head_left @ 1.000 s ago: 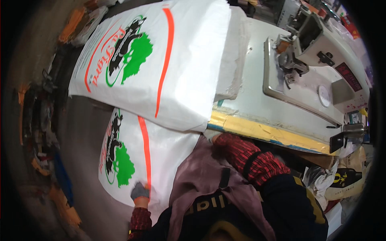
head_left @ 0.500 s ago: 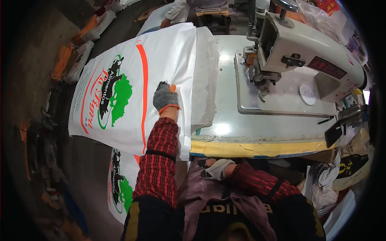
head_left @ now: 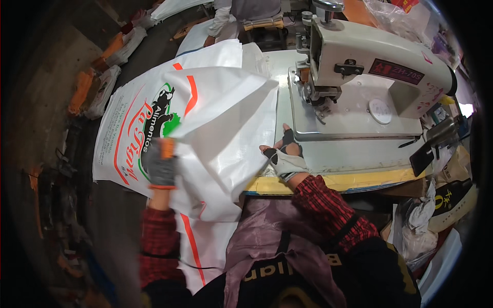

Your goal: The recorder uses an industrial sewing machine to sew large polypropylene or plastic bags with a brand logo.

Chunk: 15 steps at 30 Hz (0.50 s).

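My left hand (head_left: 162, 165), in a grey and orange glove, grips the edge of a white woven sack (head_left: 226, 123) and lifts it so it folds over the stack. My right hand (head_left: 284, 155), in a fingerless glove, rests on the near edge of the same sack at the table front. Beneath lies a stack of white sacks (head_left: 134, 134) printed with red stripes and a green and black picture. An industrial sewing machine (head_left: 370, 82) stands to the right of the sacks.
The pale metal table (head_left: 339, 159) has a yellow front edge. More printed sacks (head_left: 197, 246) hang below the table at my left. Another person (head_left: 241, 15) stands at the far side. Bags and clutter (head_left: 441, 200) crowd the right; orange items (head_left: 84, 90) lie on the floor left.
My left hand has drawn back toward me, lifting the top sack's edge up and folding it over. My right hand came up from my lap onto the sack's near edge.
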{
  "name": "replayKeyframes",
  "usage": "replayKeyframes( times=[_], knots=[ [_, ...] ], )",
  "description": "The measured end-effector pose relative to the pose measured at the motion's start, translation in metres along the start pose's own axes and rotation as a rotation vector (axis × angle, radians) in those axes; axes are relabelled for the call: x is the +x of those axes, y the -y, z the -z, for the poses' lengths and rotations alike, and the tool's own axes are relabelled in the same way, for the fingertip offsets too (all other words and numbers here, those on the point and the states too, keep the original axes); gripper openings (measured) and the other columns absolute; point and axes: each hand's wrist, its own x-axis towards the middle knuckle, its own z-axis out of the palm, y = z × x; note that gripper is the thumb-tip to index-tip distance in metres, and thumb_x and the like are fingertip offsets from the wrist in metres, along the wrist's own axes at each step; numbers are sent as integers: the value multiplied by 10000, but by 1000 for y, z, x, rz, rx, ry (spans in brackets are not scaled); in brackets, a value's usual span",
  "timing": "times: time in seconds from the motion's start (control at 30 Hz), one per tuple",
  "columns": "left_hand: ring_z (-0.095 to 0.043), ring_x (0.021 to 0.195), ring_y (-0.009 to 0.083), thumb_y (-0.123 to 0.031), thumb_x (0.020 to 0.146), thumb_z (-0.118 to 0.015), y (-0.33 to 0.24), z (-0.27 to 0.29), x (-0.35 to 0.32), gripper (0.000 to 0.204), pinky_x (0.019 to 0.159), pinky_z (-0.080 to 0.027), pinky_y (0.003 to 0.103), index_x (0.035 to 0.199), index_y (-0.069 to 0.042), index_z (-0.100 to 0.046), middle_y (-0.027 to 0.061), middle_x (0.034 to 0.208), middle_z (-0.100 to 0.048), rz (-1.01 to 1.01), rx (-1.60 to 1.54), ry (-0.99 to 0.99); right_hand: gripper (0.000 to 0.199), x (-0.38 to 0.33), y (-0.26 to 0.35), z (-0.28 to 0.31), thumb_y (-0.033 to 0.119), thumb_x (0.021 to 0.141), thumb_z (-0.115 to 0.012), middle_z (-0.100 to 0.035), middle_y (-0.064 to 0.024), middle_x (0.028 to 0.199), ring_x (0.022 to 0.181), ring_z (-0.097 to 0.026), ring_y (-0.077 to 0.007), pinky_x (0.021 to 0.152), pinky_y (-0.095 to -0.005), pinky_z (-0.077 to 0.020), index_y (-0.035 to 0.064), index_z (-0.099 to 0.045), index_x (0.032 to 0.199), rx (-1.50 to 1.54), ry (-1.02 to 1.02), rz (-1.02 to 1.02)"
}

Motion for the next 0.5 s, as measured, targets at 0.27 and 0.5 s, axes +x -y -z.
replayKeyframes(
  times=[0.27,0.5],
  knots=[
    [-555,948,358,-491,792,-509,-130,25,73,551,847,-430,404,1064,-14,-557,215,973,-587,-133,200,816,885,29,19,-4,305,678,-704,-529,-244,1121,990,-538,-377,832,-394,-449,54,-208,1367,-249,-156,142],
    [-584,721,205,-271,823,-566,-75,-38,185,298,684,-480,313,1008,-38,-581,56,851,-614,305,-794,239,763,-13,22,32,103,756,-583,-543,-249,1090,903,-562,-418,744,-417,-457,116,-169,1397,-212,-79,481]
  ],
)
